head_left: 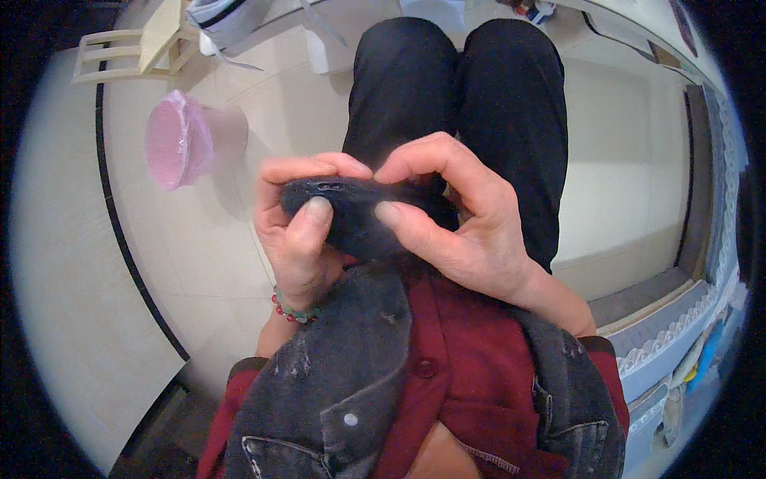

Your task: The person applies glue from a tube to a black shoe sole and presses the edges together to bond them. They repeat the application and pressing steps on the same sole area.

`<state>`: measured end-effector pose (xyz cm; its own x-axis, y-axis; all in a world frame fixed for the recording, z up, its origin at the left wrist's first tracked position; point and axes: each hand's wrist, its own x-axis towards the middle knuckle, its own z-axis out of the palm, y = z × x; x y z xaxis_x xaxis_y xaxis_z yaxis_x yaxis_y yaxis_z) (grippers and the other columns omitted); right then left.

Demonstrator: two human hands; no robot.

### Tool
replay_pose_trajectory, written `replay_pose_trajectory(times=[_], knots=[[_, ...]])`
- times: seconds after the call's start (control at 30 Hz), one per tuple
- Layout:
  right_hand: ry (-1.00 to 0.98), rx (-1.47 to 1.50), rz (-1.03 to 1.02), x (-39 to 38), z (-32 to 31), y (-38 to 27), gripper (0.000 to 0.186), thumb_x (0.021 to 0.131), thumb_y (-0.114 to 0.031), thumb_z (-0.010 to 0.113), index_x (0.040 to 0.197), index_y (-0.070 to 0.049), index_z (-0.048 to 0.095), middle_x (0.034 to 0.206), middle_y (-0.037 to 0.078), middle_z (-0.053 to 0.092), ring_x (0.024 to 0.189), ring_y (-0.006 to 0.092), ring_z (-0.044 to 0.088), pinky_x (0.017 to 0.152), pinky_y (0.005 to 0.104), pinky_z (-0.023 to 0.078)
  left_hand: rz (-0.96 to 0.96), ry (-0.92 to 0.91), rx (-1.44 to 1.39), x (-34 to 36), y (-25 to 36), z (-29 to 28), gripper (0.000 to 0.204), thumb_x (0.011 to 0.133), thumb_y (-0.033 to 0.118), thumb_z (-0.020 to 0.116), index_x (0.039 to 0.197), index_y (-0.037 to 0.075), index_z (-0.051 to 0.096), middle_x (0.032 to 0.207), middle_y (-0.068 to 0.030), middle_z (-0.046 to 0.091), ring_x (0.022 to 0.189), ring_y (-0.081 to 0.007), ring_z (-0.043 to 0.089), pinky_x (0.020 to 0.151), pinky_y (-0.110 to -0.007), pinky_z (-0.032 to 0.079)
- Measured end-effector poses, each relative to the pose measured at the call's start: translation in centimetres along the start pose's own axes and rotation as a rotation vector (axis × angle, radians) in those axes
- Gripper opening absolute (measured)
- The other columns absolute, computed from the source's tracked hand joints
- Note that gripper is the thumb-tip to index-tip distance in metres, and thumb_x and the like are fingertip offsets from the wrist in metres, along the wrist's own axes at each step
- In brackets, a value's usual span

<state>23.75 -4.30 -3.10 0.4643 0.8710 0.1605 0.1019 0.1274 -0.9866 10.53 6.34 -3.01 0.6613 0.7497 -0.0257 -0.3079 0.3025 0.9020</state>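
Note:
My left hand (pixel 297 231) and my right hand (pixel 447 215) pinch a dark navy or black piece of fabric (pixel 353 223) between thumbs and fingers, above my lap. Its upper edge is folded, with a small slit or worn mark showing near my left thumb. Both thumbs press on the near face; some fingertips curl over the top, the others are hidden. Behind the cloth are my black trousers (pixel 503 88). Below it lies my dark grey denim layer (pixel 335 343) over a maroon top (pixel 431 335). A beaded bracelet circles my left wrist.
A pink bin with a plastic liner (pixel 177 144) stands at left on the tiled floor. A cream chair (pixel 155 44) and a white object with a dark stripe (pixel 223 20) are at upper left. On the right runs a pale lace-trimmed edge (pixel 662 335) with coloured items beside it.

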Motion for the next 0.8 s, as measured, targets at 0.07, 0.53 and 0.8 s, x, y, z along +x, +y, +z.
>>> replay_pose_trajectory(times=[0.07,0.53,0.8], knots=[[0.008,0.041,0.030,0.4,0.2,0.7,0.023,0.077,0.001,0.067,0.099,0.000,0.059,0.096,0.006,0.060,0.088,0.0128,0.057,0.077,0.0233,0.044,0.009,-0.015,0.017,0.7,-0.7,-0.6,0.025,0.081,0.008,0.056,0.103,-0.001,0.051,0.099,-0.0237,0.062,0.085,-0.0231,0.062,0.080,-0.035,0.053],[-0.089,-0.119,0.056,3.4,2.1,2.1,0.026,0.075,-0.001,0.069,0.098,-0.001,0.059,0.093,0.005,0.058,0.085,0.0136,0.056,0.077,0.0243,0.045,0.003,0.114,-0.054,1.5,-1.7,-3.4,0.024,0.082,0.008,0.056,0.103,-0.002,0.050,0.099,-0.0254,0.062,0.085,-0.0237,0.063,0.080,-0.036,0.053],[-0.144,-0.134,0.149,5.0,4.3,2.3,0.025,0.075,-0.003,0.071,0.097,-0.002,0.057,0.092,0.004,0.057,0.083,0.0123,0.055,0.075,0.0237,0.045,0.025,0.162,-0.038,1.9,-1.2,-5.0,0.024,0.082,0.011,0.058,0.102,-0.001,0.050,0.098,-0.0241,0.062,0.084,-0.0219,0.062,0.078,-0.034,0.053]])
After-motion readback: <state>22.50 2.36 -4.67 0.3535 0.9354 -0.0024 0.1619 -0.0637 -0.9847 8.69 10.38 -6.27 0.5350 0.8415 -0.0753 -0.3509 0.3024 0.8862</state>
